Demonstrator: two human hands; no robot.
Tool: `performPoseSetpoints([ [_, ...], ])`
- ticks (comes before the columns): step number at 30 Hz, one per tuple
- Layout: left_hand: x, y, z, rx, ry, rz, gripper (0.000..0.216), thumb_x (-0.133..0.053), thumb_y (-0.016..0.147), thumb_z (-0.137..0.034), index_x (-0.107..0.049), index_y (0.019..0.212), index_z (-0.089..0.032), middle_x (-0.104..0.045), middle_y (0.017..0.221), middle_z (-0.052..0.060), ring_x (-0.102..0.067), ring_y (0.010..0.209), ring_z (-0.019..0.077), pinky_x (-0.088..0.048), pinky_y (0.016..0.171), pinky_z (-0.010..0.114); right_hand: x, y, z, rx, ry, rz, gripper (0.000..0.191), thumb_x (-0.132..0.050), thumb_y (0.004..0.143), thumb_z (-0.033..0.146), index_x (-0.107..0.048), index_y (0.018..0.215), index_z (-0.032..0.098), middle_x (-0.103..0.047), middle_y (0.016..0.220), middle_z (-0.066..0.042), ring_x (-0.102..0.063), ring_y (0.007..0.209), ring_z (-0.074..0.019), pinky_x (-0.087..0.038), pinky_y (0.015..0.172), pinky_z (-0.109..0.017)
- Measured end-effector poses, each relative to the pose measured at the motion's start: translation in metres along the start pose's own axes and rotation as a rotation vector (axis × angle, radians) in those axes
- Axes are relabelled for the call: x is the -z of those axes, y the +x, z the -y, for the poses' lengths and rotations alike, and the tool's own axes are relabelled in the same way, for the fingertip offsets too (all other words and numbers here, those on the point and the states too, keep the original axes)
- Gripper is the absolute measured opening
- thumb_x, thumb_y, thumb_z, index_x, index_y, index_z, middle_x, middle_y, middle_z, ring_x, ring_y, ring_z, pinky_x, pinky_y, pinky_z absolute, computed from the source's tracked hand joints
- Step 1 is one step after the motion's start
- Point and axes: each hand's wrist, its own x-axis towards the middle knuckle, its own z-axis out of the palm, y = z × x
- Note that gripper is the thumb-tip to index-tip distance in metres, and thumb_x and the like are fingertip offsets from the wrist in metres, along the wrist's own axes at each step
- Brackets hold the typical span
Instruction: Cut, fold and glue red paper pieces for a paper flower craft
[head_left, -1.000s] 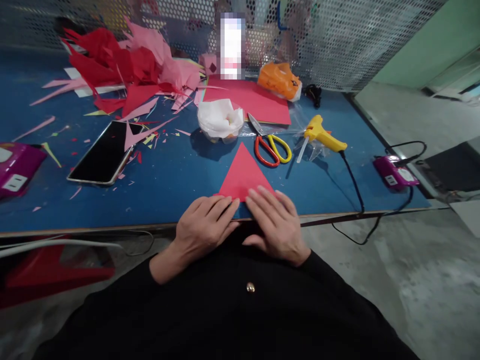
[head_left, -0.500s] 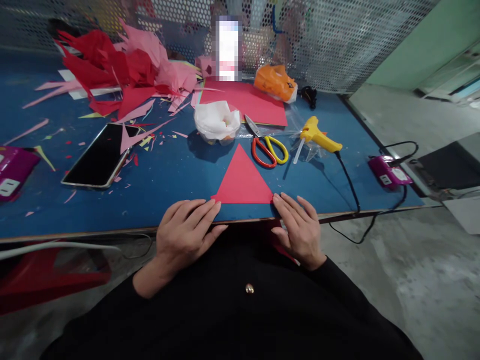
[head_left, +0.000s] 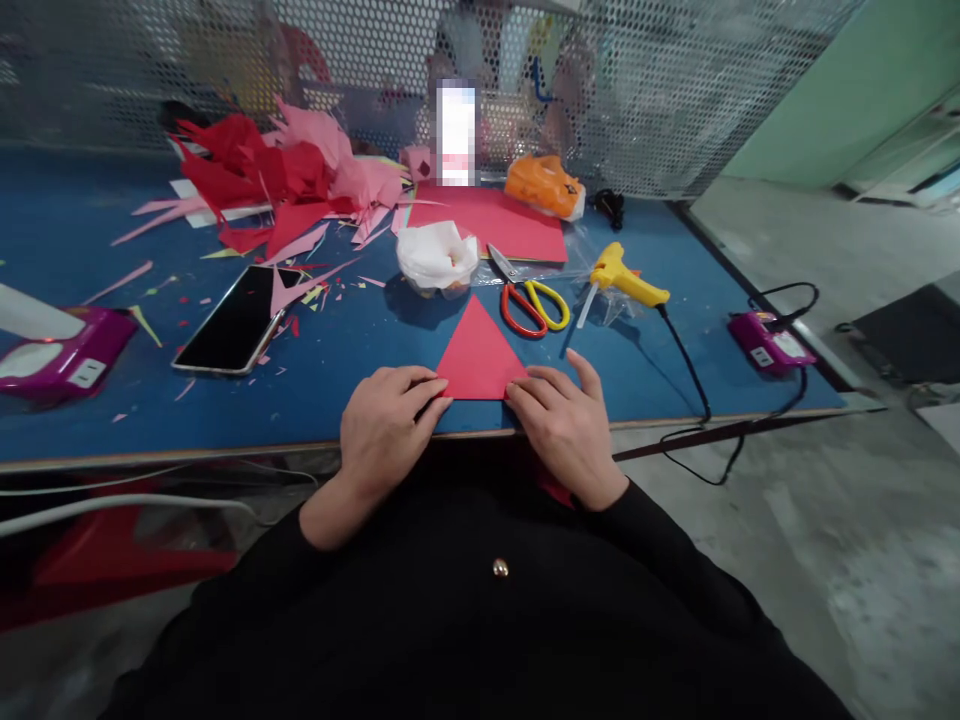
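Observation:
A red paper triangle (head_left: pixel 480 355) lies on the blue tabletop near its front edge, its point facing away from me. My left hand (head_left: pixel 390 420) pinches the left corner between thumb and fingers. At the right corner, the fingertips of my right hand (head_left: pixel 566 420) press on the paper, with one finger lifted; the thumb there is hidden. Just beyond the triangle lie scissors (head_left: pixel 534 300) with one red and one yellow handle, blades partly spread. A yellow glue gun (head_left: pixel 626 278) rests to their right, its black cord running over the table edge.
Behind are a clear tub with white tissue (head_left: pixel 436 255), red paper sheets (head_left: pixel 517 225), an orange packet (head_left: pixel 546 187) and a lit screen (head_left: pixel 456 135). Red and pink scraps (head_left: pixel 259 175) heap up at left, behind a phone (head_left: pixel 236 320). Purple power sockets (head_left: pixel 82 350) flank the work.
Both hands have moved inward along the triangle's base, and the base between them looks narrower. My left hand has gone from lying over the corner to pinching it. The camera view has shifted slightly.

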Motion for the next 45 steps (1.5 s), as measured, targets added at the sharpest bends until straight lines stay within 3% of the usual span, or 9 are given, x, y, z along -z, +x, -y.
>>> performPoseSetpoints([
  [6,0.004,0.002,-0.006,-0.061,0.071,-0.034,0.015,-0.063,0.096,-0.028,-0.077,0.093,-0.024,-0.079,0.094,0.004,-0.068,0.088,0.0255,-0.046,0.075,0.042,-0.003,0.008,0.003,0.055,-0.01,-0.014,0.022,-0.05,0.1,0.011,-0.071,0.098,0.02,-0.077,0.095,-0.003,-0.066,0.101,-0.0214,-0.031,0.117,-0.049],
  [13,0.002,0.018,-0.011,-0.249,0.096,0.043,0.018,-0.058,0.097,-0.023,-0.076,0.092,-0.02,-0.078,0.088,0.005,-0.068,0.08,0.0221,-0.045,0.08,0.042,-0.017,0.031,0.013,0.141,0.032,0.039,0.029,-0.045,0.102,0.012,-0.071,0.091,0.02,-0.074,0.088,-0.004,-0.065,0.095,-0.0211,-0.031,0.118,-0.052],
  [18,0.003,0.02,-0.008,-0.273,0.148,0.047,0.029,-0.046,0.103,-0.022,-0.071,0.089,-0.019,-0.076,0.087,0.004,-0.066,0.08,0.0193,-0.046,0.082,0.038,-0.015,0.034,0.013,0.204,-0.026,-0.053,0.031,-0.044,0.102,0.011,-0.07,0.087,0.02,-0.073,0.084,-0.002,-0.065,0.089,-0.0176,-0.03,0.119,-0.047],
  [25,0.016,0.045,0.008,-0.24,0.126,0.036,0.027,-0.047,0.102,-0.024,-0.068,0.085,-0.02,-0.074,0.085,0.004,-0.066,0.082,0.0207,-0.044,0.089,0.041,-0.011,0.044,-0.019,0.045,0.096,-0.075,0.026,-0.048,0.102,0.02,-0.068,0.085,0.022,-0.074,0.083,-0.001,-0.067,0.084,-0.017,-0.033,0.114,-0.044],
  [28,0.021,0.067,0.015,-0.103,-0.029,-0.073,0.021,-0.056,0.097,-0.027,-0.068,0.081,-0.021,-0.075,0.083,0.003,-0.066,0.08,0.0212,-0.045,0.087,0.041,-0.007,0.066,-0.036,0.018,0.216,-0.07,0.022,-0.052,0.101,0.022,-0.066,0.084,0.021,-0.073,0.081,-0.001,-0.066,0.08,-0.0167,-0.034,0.112,-0.044],
  [31,0.025,0.089,0.02,0.178,-0.309,-0.199,0.019,-0.069,0.087,-0.034,-0.07,0.074,-0.02,-0.073,0.076,0.002,-0.064,0.073,0.0196,-0.047,0.074,0.035,-0.001,0.093,-0.051,-0.026,0.405,-0.055,0.02,-0.054,0.099,0.023,-0.063,0.08,0.022,-0.072,0.08,0.002,-0.065,0.077,-0.0158,-0.034,0.111,-0.044],
  [36,0.019,0.12,0.031,0.635,-0.955,-0.22,0.037,-0.085,0.064,-0.049,-0.064,0.062,-0.019,-0.064,0.063,-0.002,-0.056,0.062,0.0137,-0.045,0.06,0.027,-0.006,0.126,-0.067,-0.193,0.752,0.015,0.019,-0.062,0.087,0.028,-0.06,0.07,0.022,-0.067,0.071,0.002,-0.059,0.071,-0.0165,-0.044,0.097,-0.04],
  [40,0.011,0.126,0.037,0.7,-1.105,-0.113,0.048,-0.08,0.063,-0.064,-0.066,0.065,-0.019,-0.067,0.065,0.001,-0.058,0.058,0.014,-0.048,0.057,0.028,-0.027,0.131,-0.076,-0.292,0.849,0.038,0.024,-0.059,0.086,0.039,-0.061,0.07,0.021,-0.062,0.065,0.001,-0.055,0.064,-0.0155,-0.045,0.065,-0.028],
  [45,0.001,0.115,0.039,0.793,-1.153,0.089,0.037,-0.093,0.052,-0.045,-0.074,0.067,-0.018,-0.075,0.068,0.007,-0.066,0.06,0.0198,-0.053,0.058,0.032,-0.048,0.123,-0.083,-0.415,0.966,0.093,0.033,-0.057,0.082,0.049,-0.06,0.067,0.019,-0.057,0.058,0.002,-0.05,0.054,-0.0128,-0.039,0.053,-0.025],
])
